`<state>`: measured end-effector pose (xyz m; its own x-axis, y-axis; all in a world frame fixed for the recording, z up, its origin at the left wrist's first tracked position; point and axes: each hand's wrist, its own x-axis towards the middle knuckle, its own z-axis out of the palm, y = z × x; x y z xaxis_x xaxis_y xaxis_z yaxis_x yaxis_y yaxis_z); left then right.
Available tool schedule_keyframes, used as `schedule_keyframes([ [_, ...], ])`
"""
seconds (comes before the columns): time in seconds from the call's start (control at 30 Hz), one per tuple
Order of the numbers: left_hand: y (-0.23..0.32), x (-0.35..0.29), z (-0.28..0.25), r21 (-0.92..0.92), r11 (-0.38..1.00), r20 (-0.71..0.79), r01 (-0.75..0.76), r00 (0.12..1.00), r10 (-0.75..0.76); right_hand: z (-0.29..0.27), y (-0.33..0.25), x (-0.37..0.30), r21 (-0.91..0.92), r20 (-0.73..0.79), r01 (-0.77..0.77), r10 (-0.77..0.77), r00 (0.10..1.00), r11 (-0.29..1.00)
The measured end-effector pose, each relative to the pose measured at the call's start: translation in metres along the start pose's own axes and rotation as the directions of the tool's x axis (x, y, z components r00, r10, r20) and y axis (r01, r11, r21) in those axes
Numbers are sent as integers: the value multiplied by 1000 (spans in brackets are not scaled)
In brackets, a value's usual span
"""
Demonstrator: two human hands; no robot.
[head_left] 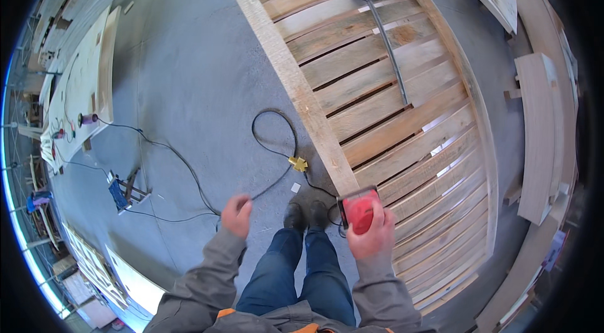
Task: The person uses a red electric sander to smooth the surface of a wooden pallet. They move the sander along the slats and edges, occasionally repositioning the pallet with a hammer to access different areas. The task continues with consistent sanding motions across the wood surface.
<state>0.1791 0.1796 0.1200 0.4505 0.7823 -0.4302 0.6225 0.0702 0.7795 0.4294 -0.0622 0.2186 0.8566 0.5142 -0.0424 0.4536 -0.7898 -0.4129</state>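
Red electric sander (359, 212) is being clasped in my right grip (372, 235), seemingly for steadiness; left grip (236, 215) is hanging empty, half-uncurled.

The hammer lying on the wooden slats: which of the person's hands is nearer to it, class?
Right. The right hand, on the red sander, is below the hammer in the picture; the left hand is farther off, over the floor to its lower left.

This place is a woodworking workshop, as one can see from the large slatted wooden frame (406, 121) with a hammer (388, 50) on it, the red power tool (359, 212), the boards (535, 138) at right, and the grey floor (189, 81).
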Motion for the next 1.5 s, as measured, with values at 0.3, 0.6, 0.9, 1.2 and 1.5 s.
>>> schedule_keyframes([
  [0.3, -204, -191, -66, -82, 827, -135, 556, 816, -562, 38, -76, 85, 6, 76, 81, -81, 994, 997],
  [0.6, -242, -234, -40, -195, 758, 83, 623, 780, -620, 41, -93, 92, -48, 108, 87, -81, 991, 995],
  [0.9, -238, -235, -75, -25, 613, 132, 790, 610, -781, 1, 7, -42, -79, 76, 73, -67, 995, 994],
  [1.2, -250, -241, -77, -11, 605, 156, 796, 599, -786, -5, 34, -48, -103, 1, 7, -6, 1000, 995],
  [1.5, -240, -243, -59, -98, 584, 178, 806, 591, -786, 27, -35, 70, -88, -3, 146, -147, 989, 985],
])
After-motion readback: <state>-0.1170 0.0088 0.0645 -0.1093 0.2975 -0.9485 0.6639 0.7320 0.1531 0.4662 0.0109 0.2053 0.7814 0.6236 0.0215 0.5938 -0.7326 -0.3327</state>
